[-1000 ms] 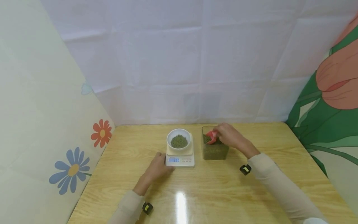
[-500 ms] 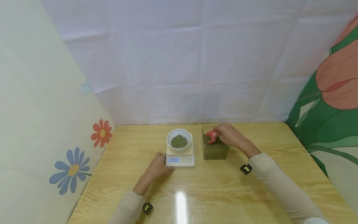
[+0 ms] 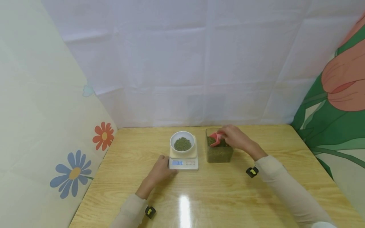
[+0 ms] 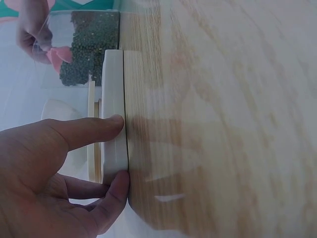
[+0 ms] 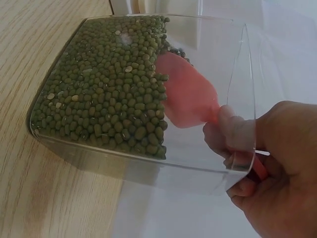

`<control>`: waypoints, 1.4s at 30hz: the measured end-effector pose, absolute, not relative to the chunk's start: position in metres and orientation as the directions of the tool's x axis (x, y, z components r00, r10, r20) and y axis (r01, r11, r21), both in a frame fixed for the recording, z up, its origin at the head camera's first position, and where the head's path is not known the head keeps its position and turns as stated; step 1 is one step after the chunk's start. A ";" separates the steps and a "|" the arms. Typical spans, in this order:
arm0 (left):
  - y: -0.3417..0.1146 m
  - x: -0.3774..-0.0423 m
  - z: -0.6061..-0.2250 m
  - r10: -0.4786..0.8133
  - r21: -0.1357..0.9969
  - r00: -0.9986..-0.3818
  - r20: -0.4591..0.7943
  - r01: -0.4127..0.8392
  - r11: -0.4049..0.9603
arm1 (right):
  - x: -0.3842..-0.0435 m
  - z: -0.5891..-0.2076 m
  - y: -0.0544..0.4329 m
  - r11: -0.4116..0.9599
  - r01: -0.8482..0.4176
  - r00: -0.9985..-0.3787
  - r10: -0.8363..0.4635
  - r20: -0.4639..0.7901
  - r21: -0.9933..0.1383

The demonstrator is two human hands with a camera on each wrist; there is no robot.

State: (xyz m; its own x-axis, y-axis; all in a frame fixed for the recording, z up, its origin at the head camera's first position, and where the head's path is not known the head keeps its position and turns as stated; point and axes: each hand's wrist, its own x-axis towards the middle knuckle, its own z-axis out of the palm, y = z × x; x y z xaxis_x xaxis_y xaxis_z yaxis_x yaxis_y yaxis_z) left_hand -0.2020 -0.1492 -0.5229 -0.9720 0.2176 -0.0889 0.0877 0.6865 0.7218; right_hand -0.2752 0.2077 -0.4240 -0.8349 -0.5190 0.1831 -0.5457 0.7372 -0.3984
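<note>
A white kitchen scale [image 3: 192, 165] stands on the table with a lit display. On it sits a white bowl [image 3: 172, 142] holding green mung beans [image 3: 182, 144]. My left hand [image 3: 161, 169] holds the scale's near left corner; in the left wrist view the thumb lies along its front side and a curled finger touches the corner. To the right of the scale is a clear square container [image 3: 219, 155], part filled with mung beans [image 5: 104, 94]. My right hand [image 3: 234, 136] grips the handle of a pink scoop [image 5: 188, 91], whose front edge is at the beans inside the container.
The wooden table [image 3: 216, 196] backs onto a white cloth [image 3: 159, 79]. Flower-printed panels [image 3: 74, 172] flank the table on the left and right. A dark wrist camera [image 3: 252, 172] hangs below the right forearm.
The scoop has shifted slightly within the container and the right wrist has edged a little to the right. My left hand, the scale and the bowl have stayed in place.
</note>
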 end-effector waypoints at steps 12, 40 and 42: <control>-0.149 -0.203 -0.523 0.218 0.719 -0.972 -0.084 0.093 0.689 | -0.275 -0.425 0.211 0.737 -0.537 -0.840 -0.509 0.186 -0.409; -0.149 -0.204 -0.522 0.219 0.704 -0.974 -0.060 0.114 0.701 | -0.271 -0.428 0.224 0.704 -0.505 -0.861 -0.451 0.236 -0.500; -0.149 -0.204 -0.522 0.220 0.704 -0.974 -0.063 0.113 0.701 | -0.271 -0.429 0.226 0.701 -0.500 -0.864 -0.448 0.232 -0.509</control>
